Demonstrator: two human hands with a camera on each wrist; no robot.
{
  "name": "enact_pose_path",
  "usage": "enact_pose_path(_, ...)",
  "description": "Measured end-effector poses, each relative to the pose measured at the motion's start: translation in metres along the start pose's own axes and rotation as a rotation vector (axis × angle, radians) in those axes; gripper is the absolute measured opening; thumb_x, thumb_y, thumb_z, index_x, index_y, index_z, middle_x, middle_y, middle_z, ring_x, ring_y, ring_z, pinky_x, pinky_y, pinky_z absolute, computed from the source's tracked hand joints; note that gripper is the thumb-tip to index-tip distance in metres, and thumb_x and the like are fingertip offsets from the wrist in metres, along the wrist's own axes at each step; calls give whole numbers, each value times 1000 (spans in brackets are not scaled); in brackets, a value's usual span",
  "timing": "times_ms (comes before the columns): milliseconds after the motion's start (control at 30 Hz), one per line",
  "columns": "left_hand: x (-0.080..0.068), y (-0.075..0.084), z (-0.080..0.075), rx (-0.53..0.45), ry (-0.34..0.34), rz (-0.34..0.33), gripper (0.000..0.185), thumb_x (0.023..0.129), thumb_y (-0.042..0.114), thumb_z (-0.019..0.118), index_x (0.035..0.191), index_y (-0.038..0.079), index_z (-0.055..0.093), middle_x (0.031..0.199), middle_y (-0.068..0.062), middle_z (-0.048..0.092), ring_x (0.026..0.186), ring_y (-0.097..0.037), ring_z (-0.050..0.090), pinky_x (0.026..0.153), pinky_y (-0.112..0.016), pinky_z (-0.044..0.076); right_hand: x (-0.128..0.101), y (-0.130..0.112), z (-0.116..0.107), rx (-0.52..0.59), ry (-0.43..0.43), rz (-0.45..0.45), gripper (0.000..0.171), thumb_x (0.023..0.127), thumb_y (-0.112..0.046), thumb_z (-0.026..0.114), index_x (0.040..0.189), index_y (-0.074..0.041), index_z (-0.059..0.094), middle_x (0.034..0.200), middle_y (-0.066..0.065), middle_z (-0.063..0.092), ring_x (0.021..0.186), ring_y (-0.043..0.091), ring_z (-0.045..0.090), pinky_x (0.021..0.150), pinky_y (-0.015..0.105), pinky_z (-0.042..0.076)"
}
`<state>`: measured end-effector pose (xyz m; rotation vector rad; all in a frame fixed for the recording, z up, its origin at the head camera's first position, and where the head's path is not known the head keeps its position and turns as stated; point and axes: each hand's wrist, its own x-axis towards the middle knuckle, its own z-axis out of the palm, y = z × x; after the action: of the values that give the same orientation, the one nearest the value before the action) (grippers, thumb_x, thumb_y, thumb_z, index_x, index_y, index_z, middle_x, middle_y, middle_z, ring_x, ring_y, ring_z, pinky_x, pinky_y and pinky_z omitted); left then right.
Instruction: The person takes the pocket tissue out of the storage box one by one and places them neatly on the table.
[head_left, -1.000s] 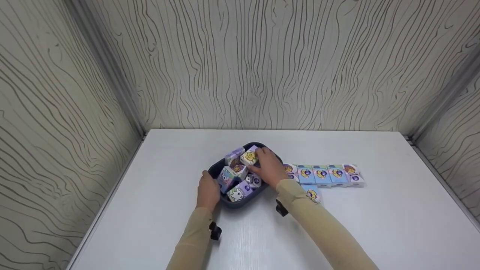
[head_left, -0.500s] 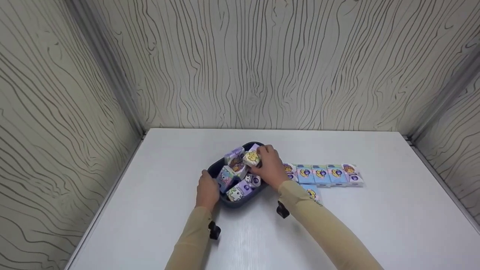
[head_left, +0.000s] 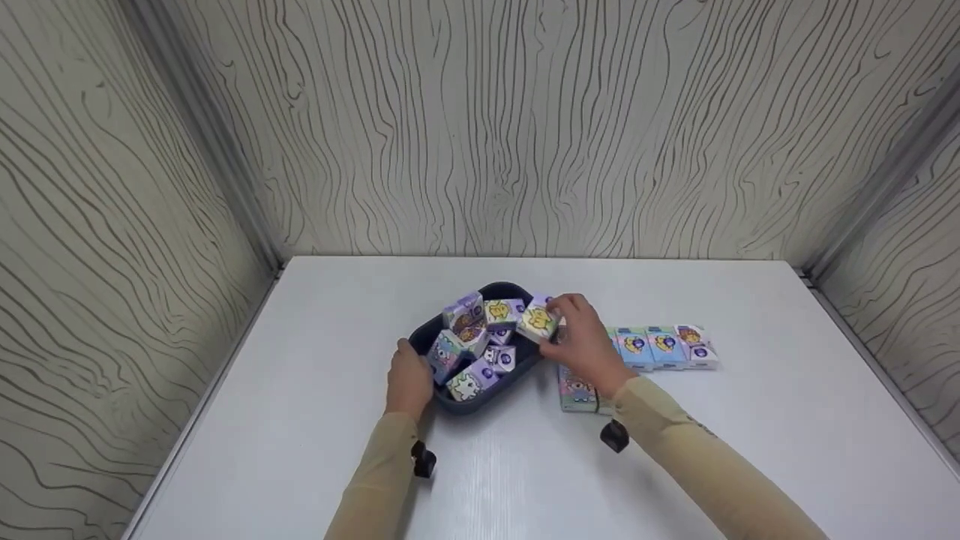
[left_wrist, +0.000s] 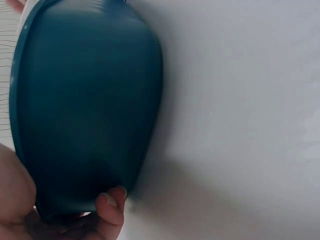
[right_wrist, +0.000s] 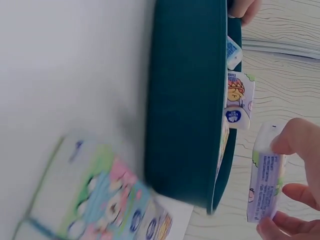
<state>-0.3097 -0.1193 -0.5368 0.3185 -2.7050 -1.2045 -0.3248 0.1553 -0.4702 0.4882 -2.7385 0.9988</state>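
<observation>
one tissue pack (head_left: 538, 322) between right hand (head_left: 583, 346) fingers (right_wrist: 295, 139), above tray (head_left: 450, 401) rim

White table (head_left: 300, 450), matte, faint lengthwise grain near the front edge. On its right half, a row of small printed packets (head_left: 664, 346) lies flat, side by side and touching, long sides together, running left to right; blue and white wrappers with cartoon prints, the rightmost one mostly white. One more packet (head_left: 576, 391) lies flat in front of the row's left end, nearer the front edge, pastel print facing up; the right wrist view shows it blurred (right_wrist: 100, 200). Walls (head_left: 525, 135) on three sides, pale with dark wavy wood-grain lines. Grey metal strips (head_left: 210, 142) run up both back corners.
</observation>
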Motion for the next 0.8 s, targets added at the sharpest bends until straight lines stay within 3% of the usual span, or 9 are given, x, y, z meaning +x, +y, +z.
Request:
enact_pose_path(300, 1, -1, -1, 2, -17, -2, 48, 96, 6, 40, 136, -18, 29, 120, -37, 50, 112, -47, 52, 93, -53, 43, -49, 51, -43, -10, -52, 51, 46, 79, -16, 76, 119, -11, 54, 130, 9, 44, 125, 32, 42, 102, 51, 37)
enact_pose_path(800, 2, -3, 0, -12, -8, 8, 45, 96, 5, 42, 133, -18, 31, 118, -36, 52, 109, -47, 54, 91, -53, 45, -114, 113, -85, -113, -144, 70, 50, 76, -12, 78, 120, -10, 55, 125, 7, 48, 123, 34, 45, 100, 54, 38)
